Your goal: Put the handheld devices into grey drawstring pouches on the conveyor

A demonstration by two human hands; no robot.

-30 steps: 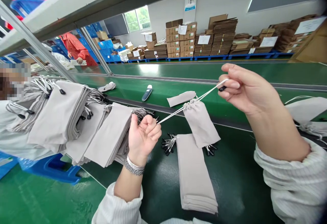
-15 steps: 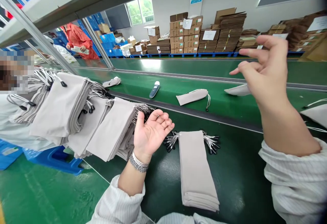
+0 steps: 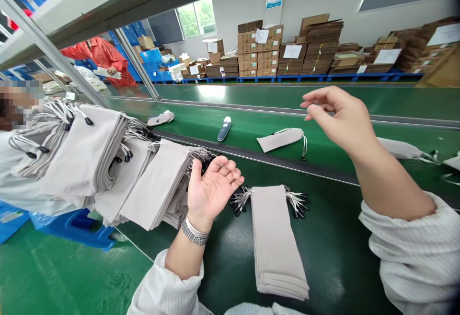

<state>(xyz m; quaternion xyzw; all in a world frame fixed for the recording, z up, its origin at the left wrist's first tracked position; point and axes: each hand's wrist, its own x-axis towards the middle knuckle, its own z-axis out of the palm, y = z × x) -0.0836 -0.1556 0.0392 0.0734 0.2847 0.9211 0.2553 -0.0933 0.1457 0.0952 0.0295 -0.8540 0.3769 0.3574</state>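
My left hand [image 3: 212, 192] is open, palm up and empty, its fingertips next to a row of overlapping beige drawstring pouches [image 3: 154, 185]. Below it, a flat stack of the same pouches [image 3: 275, 243] lies on the green bench, with black-tipped cords fanning out at both sides. My right hand [image 3: 338, 116] hangs in the air above the belt, fingers loosely apart, holding nothing. Under it on the green conveyor belt [image 3: 215, 135] lie a single pouch [image 3: 280, 140] and, farther right, another pouch [image 3: 398, 148].
A grey handheld device [image 3: 224, 129] and a small white bundle [image 3: 160, 118] lie on the belt. A white-sleeved co-worker [image 3: 17, 161] sits at left, a blue crate [image 3: 79, 228] stands below, and a red-coated person [image 3: 104, 56] works beyond. Cardboard boxes [image 3: 287, 51] stand on blue pallets.
Both hands have let go of the pouch's cords and opened. That pouch dropped onto the belt and has moved right, along with the other pouch.
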